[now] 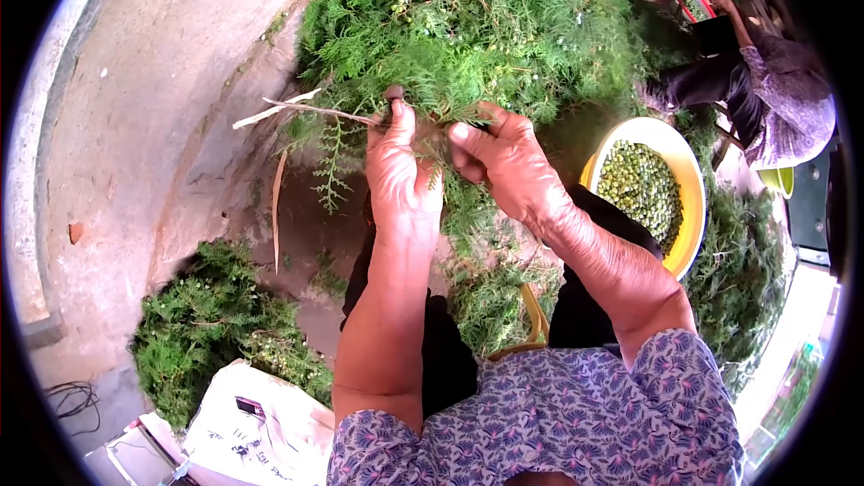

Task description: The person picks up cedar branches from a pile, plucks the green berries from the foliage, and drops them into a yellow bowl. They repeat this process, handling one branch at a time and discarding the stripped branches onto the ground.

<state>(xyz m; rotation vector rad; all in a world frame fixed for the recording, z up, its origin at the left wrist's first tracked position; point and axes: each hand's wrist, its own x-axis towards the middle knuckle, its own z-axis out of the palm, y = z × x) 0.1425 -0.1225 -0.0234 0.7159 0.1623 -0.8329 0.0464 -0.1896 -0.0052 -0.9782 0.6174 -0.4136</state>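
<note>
My left hand [394,162] is closed around an evergreen branch [333,112], whose bare woody stem sticks out to the left. Green sprays of the branch hang below and in front of my fingers. Close by on the right, my right hand [508,157] pinches at the leafy side of the same branch with thumb and fingers. Whatever small piece lies between those fingertips is hidden. Just beyond both hands rises a large heap of cut evergreen foliage [486,27], dotted with small pale green cones.
At my right stands a yellow tub [691,207] holding many small green cones [634,189]. A smaller foliage pile [211,315] and a white sack [261,436] with a phone-like device [249,407] lie lower left. Another person [783,94] sits at upper right near a red-rimmed basin [691,0].
</note>
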